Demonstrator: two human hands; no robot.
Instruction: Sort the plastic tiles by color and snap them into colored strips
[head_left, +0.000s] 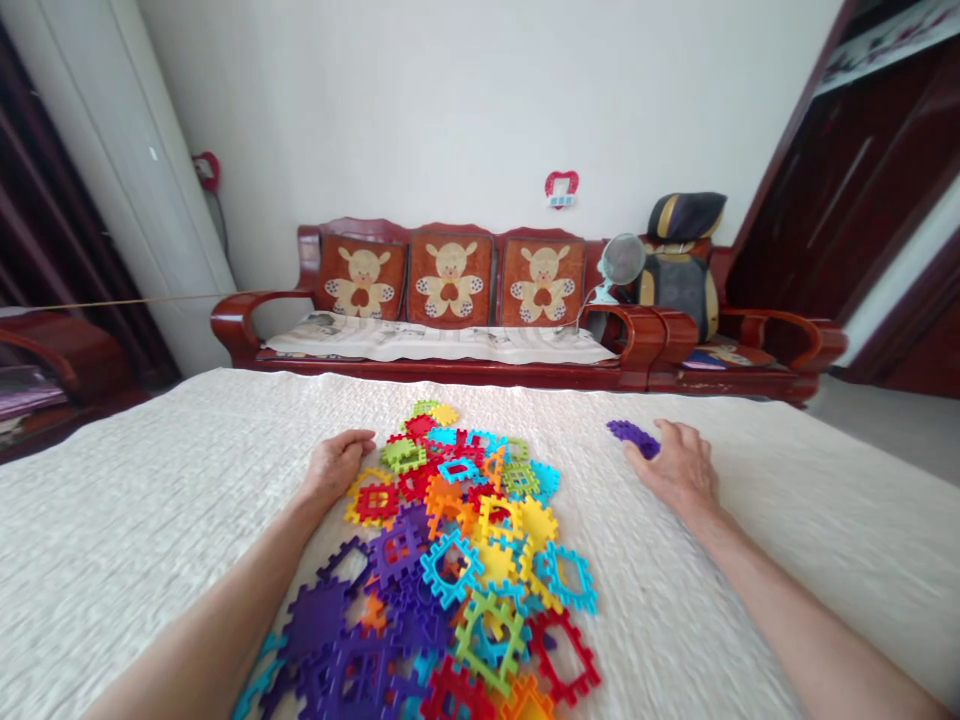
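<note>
A heap of colourful plastic interlocking puzzle tiles (450,560) with notched edges, some solid and some with cut-out windows, covers the middle of the cloth. My left hand (341,467) rests at the heap's left side, fingers curled together, beside a green tile (403,454) and a red tile (376,503); no tile shows in it. Away to the right, my right hand (681,468) grips a purple tile (630,434) between thumb and fingers. That tile is low over the cloth or on it; I cannot tell which.
A white quilted cloth (172,500) covers the table. Behind it stands a wooden sofa (450,374) with bear cushions (450,280). A small fan (621,262) is near the sofa's right arm, beside a wooden armchair (802,345).
</note>
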